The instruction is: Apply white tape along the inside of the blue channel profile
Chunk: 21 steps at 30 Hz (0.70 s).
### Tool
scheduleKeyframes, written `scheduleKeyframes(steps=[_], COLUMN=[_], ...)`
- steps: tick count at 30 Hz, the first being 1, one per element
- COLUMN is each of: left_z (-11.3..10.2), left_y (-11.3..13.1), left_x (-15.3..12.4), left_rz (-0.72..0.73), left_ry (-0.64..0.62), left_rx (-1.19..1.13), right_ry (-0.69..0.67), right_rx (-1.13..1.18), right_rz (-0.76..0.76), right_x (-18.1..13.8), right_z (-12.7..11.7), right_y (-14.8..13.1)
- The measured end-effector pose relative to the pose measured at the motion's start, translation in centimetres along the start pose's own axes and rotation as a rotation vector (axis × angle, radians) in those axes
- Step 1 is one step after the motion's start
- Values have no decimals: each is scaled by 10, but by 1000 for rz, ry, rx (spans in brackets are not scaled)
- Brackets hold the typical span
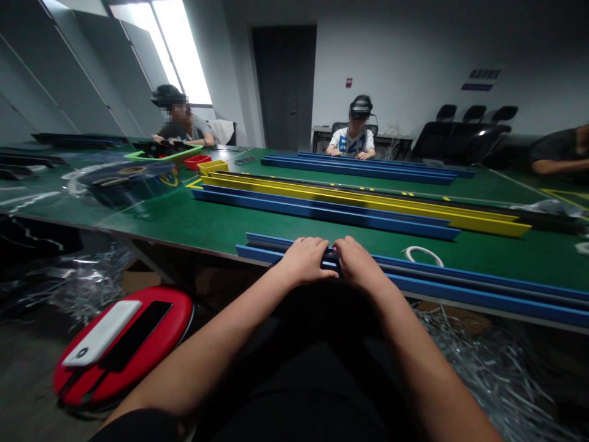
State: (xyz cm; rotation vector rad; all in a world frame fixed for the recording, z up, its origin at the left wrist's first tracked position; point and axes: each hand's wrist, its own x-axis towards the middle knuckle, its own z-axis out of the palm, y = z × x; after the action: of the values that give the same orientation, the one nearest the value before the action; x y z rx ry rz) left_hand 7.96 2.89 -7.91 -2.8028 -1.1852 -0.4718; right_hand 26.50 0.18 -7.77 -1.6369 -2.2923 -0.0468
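Note:
A long blue channel rail [460, 282] lies along the near edge of the green table, with a dark strip [414, 267] running inside its groove. My left hand [306, 261] is closed over the rail, its fingers across the far wall and its thumb low on the near side. Close beside it on the right, my right hand [356, 261] is curled over the same rail, fingertips bent inward and partly hidden. A bit of dark material shows between the two hands. Behind the rail, to the right of my hands, lies a white ring of cord [423, 253].
Beyond lie a blue rail [322, 212], a yellow rail [460, 215] and more blue rails [359, 169]. At left are a wrapped coil [131, 181], a yellow bin [213, 167] and a red bin [197, 161]. A red stool [172, 313] holds two devices. Other people sit around the table.

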Motion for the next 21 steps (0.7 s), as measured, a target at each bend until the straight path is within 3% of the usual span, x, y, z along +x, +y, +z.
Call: scheduleKeyframes(steps=[7,12,17,21], left_z=[14,13,8,-3], left_y=[1,0,1,-14], left_x=[5,5,4,-2], left_rz=[-42,-25,-20,-28], left_ry=[36,35,36,58], left_rx=[101,100,102,113], right_ry=[17,23,-14,-20], right_rx=[5,108,58,19], right_rz=[24,56,12,20], right_x=[0,0,1,5], right_z=[5,1,-5,-8], right_y=[2,9,14,10])
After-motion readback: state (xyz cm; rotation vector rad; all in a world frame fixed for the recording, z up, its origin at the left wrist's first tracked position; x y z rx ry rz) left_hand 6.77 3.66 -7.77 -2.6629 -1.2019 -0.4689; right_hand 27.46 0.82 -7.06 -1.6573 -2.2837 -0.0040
